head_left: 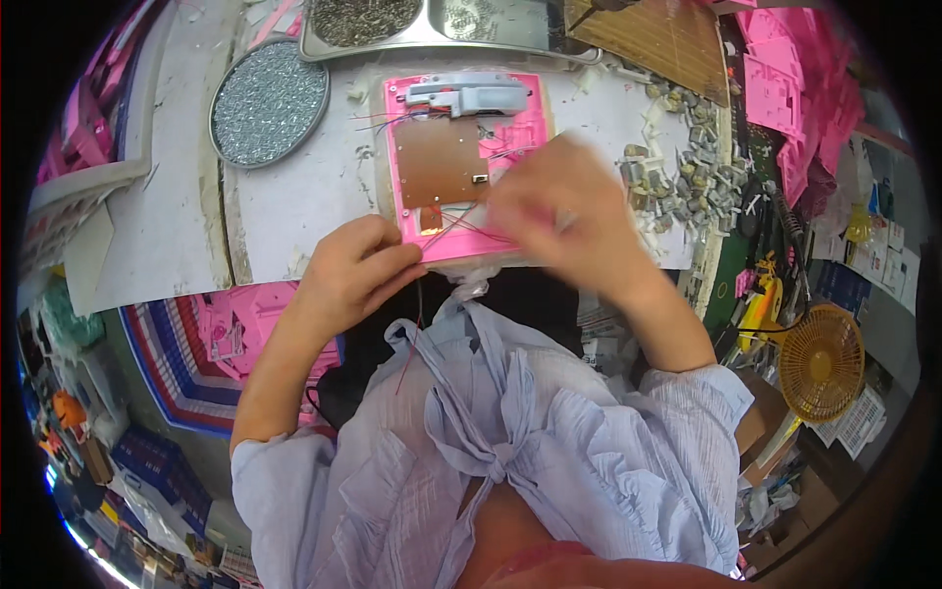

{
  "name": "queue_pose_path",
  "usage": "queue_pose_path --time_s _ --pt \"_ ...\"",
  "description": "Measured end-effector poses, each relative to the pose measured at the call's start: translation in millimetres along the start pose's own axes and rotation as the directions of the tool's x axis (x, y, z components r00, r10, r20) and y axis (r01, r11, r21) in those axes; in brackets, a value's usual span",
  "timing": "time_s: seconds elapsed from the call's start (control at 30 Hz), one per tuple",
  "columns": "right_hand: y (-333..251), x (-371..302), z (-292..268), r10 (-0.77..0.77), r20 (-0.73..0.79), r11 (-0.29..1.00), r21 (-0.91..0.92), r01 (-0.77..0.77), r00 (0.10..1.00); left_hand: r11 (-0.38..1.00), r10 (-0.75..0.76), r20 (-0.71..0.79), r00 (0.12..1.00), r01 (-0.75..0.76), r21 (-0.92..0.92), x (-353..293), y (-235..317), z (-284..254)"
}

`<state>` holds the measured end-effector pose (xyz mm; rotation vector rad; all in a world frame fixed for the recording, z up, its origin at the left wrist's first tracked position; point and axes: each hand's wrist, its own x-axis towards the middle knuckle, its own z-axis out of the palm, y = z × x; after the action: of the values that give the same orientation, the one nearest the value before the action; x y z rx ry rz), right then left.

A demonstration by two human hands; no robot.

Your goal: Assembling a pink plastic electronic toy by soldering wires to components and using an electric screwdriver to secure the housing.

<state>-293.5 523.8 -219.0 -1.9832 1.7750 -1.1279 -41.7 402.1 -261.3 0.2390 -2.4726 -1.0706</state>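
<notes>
A pink plastic housing (466, 243) lies on the white-covered bench in front of me. Set into it are a flat brown board (439, 162) and, along the far end, a grey-white plastic mechanism (481, 98). Thin red and dark wires (461, 224) cross its near end. At the near left corner my left hand (348, 270) pinches with thumb and forefinger, and wires run from there, one hanging down toward my lap. Over the housing's right side is my right hand (569, 221), smeared by motion; its fingers and anything in them cannot be made out.
A round dish of small silvery screws (270, 103) stands at the left. Behind is a metal tray (432, 39) of small parts, beside brown cardboard (662, 44). Many small grey metal parts (682, 177) lie at the right. Pink mouldings (775, 93) are piled beyond, above a yellow-brown fan (822, 363).
</notes>
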Motion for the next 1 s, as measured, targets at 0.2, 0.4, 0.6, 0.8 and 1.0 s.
queue_pose_path --time_s 0.2,0.4,0.6,0.8,1.0 --pt "27 35 -22 0.365 0.109 0.920 -0.192 -0.341 0.925 0.999 0.028 0.067 0.997 -0.030 0.029 6 -2 -5" --pt "18 36 -13 0.461 0.124 0.878 -0.209 -0.431 0.879 0.998 0.027 0.047 0.999 -0.029 0.051 3 -2 -4" --pt "21 32 -6 0.181 0.002 0.963 -0.202 -0.177 0.983 1.000 0.006 0.031 1.000 -0.007 0.023 1 -3 -1" --pt "33 37 -1 0.045 0.050 0.948 -0.316 -0.027 0.998 1.000 0.004 0.016 1.000 -0.004 0.014 1 -3 0" --pt "34 39 -2 0.061 0.082 0.956 -0.293 -0.035 0.995 1.000 -0.002 0.035 0.999 0.001 0.020 1 -3 -2"
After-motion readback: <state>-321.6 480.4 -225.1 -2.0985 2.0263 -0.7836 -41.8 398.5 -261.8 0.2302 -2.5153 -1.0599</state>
